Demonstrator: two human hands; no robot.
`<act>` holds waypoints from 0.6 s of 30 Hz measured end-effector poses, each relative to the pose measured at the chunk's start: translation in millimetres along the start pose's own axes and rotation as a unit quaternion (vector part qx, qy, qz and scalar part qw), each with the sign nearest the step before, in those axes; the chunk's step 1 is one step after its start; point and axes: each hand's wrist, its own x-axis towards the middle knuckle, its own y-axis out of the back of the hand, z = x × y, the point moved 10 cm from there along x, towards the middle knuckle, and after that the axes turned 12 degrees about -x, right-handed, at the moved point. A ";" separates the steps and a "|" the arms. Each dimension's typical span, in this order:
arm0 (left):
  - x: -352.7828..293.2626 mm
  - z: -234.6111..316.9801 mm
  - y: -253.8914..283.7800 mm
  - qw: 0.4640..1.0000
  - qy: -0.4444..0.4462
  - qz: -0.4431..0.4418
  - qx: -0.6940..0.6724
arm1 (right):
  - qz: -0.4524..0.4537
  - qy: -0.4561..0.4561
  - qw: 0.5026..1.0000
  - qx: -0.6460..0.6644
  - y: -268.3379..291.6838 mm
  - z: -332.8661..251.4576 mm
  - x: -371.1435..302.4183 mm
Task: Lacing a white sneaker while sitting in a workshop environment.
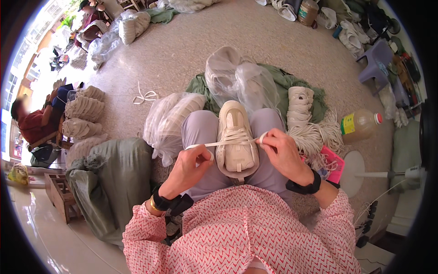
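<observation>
A cream sneaker (237, 159) rests between my thighs, its toe pointing away from me and its tongue toward me. A flat cream shoelace (236, 136) crosses its upper in several rows. To the left of the shoe, my left hand (188, 166) pinches one lace end, drawn out sideways and taut. My right hand (284, 153) pinches the lace close to the shoe's right side. Both hands have their fingers closed, and pale coverings show on some fingertips.
Beyond my knees lie plastic-bagged shoe parts (239, 77) on green cloth. At right are stacked uppers (299, 105), loose laces (315, 137), a pink basket (332, 165) and a large bottle (361, 124). Green sacks (119, 178) stand at left. Another person (39, 121) sits farther left.
</observation>
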 end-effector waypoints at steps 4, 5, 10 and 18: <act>10.8 -5.4 3.8 0.997 -0.013 0.068 -0.014 | -0.003 -0.100 0.977 0.187 -16.0 28.2 11.6; 12.6 -6.3 4.6 0.997 -0.019 0.073 -0.021 | -0.005 -0.100 0.977 0.187 -17.7 27.2 13.2; 18.7 -22.4 2.5 0.993 0.002 0.083 -0.089 | -0.021 -0.161 0.923 0.348 -29.7 31.0 12.9; 23.3 -32.4 -2.1 0.979 0.039 0.079 -0.187 | -0.033 -0.169 0.929 0.327 -41.9 37.2 11.1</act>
